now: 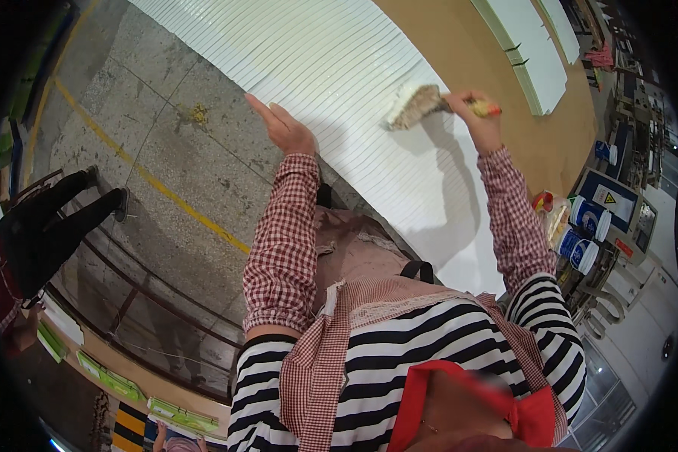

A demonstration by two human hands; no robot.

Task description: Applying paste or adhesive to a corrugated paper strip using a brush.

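My right hand (472,117) is wrapped round the yellow-and-red handle of a wide brush (416,108). Its bristles are coated with something white and are against or just above a long spread of white sheets (301,64), overlapped so their edges make close parallel lines. At the left edge of that spread, my left hand (285,129) has its fingers stretched out and holds nothing; whether it touches the edge I cannot tell.
The sheets lie on a brown table (444,34), with a stack of white boards (531,64) at its far right. Blue-and-white buckets (578,252) stand right, by a control box (614,200). Another person (41,233) is at left, beyond a yellow floor line (154,181).
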